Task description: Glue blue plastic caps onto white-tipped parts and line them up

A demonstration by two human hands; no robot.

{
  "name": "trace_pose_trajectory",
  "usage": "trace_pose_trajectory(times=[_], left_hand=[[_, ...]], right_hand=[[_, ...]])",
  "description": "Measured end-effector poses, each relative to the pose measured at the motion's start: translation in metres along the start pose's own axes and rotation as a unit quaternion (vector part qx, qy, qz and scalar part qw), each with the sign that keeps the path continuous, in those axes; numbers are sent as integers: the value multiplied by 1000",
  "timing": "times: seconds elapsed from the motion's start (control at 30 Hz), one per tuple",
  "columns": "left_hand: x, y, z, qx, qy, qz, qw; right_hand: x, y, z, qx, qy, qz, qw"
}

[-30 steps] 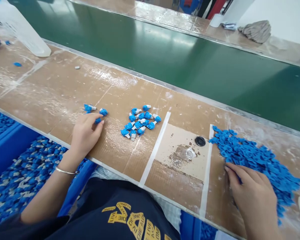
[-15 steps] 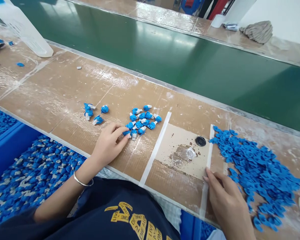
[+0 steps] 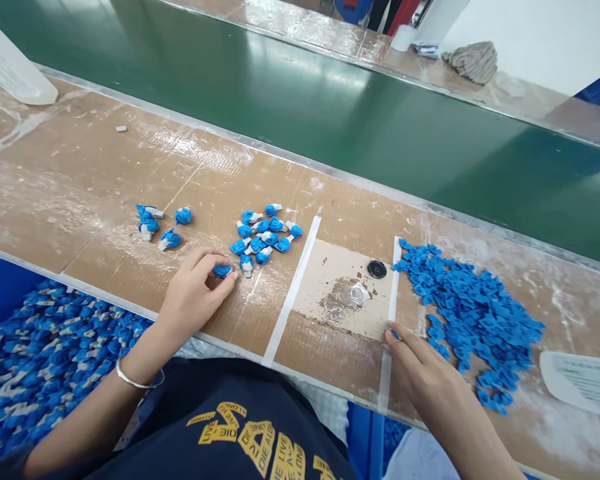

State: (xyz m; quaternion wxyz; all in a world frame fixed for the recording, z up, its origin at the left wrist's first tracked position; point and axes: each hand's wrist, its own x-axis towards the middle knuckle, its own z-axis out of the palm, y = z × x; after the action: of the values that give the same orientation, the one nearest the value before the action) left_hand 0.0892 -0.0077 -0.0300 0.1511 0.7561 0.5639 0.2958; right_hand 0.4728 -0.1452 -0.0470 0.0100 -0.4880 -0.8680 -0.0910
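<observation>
My left hand [image 3: 196, 288] is closed, thumb and fingers pinching a small blue-and-white plastic piece [image 3: 223, 271] just above the board. Right of it lies a cluster of similar blue-and-white pieces [image 3: 267, 238]; a few more [image 3: 170, 239] lie farther left. My right hand [image 3: 423, 357] rests by the right strip of white tape, its fingertips pinched on a small blue plastic piece [image 3: 394, 333] that is mostly hidden. Beyond these fingertips, a beige card [image 3: 310, 287] carries a wet patch with a clear round piece [image 3: 357, 293] and a black round cap [image 3: 377, 269].
A heap of loose blue pieces [image 3: 473, 313] spreads on the right, near a translucent bottle [image 3: 580, 383]. Another bottle [image 3: 23, 67] lies at the far left. Behind the board runs a green conveyor belt [image 3: 280, 87]. A blue bin [image 3: 5, 283] full of blue-and-white pieces stands lower left.
My left hand has drawn one blue-and-white piece away from the cluster. A blue piece now shows at my right fingertips. The whole view has shifted, with the scene moving left.
</observation>
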Motion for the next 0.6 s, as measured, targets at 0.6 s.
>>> trace_pose_trajectory(times=[0.6], left_hand=[[0, 12, -8, 82, -53, -23, 995]], right_hand=[[102, -18, -38, 87, 144, 74, 983]])
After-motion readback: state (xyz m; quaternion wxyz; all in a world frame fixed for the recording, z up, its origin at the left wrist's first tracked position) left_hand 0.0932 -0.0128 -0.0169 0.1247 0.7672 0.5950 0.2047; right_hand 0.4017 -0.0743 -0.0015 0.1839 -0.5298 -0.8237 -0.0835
